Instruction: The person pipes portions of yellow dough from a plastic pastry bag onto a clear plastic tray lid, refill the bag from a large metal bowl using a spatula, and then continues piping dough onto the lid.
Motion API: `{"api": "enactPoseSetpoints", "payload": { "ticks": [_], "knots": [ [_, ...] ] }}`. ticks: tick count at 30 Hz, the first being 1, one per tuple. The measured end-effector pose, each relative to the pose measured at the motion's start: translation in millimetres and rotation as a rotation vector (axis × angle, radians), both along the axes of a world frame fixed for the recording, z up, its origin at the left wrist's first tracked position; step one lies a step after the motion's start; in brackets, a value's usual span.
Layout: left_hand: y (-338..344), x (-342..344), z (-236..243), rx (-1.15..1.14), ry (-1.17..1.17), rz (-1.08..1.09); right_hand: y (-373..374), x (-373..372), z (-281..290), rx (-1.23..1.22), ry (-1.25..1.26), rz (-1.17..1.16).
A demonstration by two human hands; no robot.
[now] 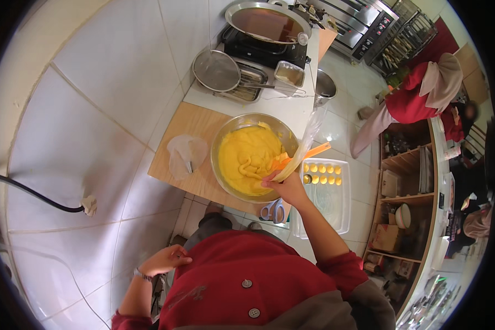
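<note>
A wide metal bowl [216, 175] of thick yellow batter [250, 151] sits on the wooden tabletop in front of me. My right hand [285, 184], at the bowl's right rim, is closed around a clear plastic piping bag [312, 127] with yellow batter inside its lower part. Thick yellow strands lie on the batter beside the fingers. An orange spatula [316, 150] leans in the bowl behind the bag, its blade partly hidden. My left hand [165, 260] hangs by my red shirt at the waist, empty, fingers loosely bent and apart.
Another clear bag with a metal tip [188, 159] lies left of the bowl. Scissors [273, 211] are at the table's front edge. A plastic box [335, 214] holds several yellow rounds. Beyond stand a sieve [216, 71] and a wide pan [267, 23] on a stove. A person [415, 99] bends at the right.
</note>
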State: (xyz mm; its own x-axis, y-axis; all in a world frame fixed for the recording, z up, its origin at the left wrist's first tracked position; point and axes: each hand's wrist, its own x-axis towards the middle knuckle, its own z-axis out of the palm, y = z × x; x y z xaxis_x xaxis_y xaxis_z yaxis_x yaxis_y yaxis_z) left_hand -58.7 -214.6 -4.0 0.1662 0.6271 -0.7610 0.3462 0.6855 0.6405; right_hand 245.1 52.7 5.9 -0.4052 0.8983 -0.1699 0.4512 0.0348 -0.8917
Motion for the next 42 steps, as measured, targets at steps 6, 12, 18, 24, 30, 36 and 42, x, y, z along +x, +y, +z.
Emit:
{"api": "enactPoseSetpoints", "payload": {
  "ticks": [6, 12, 18, 24, 30, 36, 42],
  "knots": [
    [8.5, 20.5, 11.3, 0.221, 0.148, 0.436, -1.3, -24.1, -4.7, 0.013, -0.085, 0.012],
    [43.0, 20.8, -1.4, 0.53, 0.452, 0.445, 1.9, -39.9, -23.9, -0.102, -0.186, 0.223],
    [106.7, 28.9, 35.6, 0.729, 0.354, 0.296, 29.1, -24.5, 33.3, -0.094, -0.282, 0.311],
    [207.5, 66.8, 100.7, 0.998, 0.04, 0.309, 25.8, -28.3, 76.2, 0.089, -0.143, 0.315],
    [252.8, 102.1, 134.2, 1.08, -0.149, 0.161, 14.0, -28.3, 80.1, 0.194, -0.173, 0.344],
    [253.9, 115.1, 135.3, 1.141, -0.001, 0.145, 8.0, -21.1, 135.6, 0.425, 0.266, 0.008],
    [265.3, 113.5, 125.7, 1.158, 0.051, 0.032, 17.3, -15.0, 129.4, 0.407, 0.454, -0.056]
  ]
}}
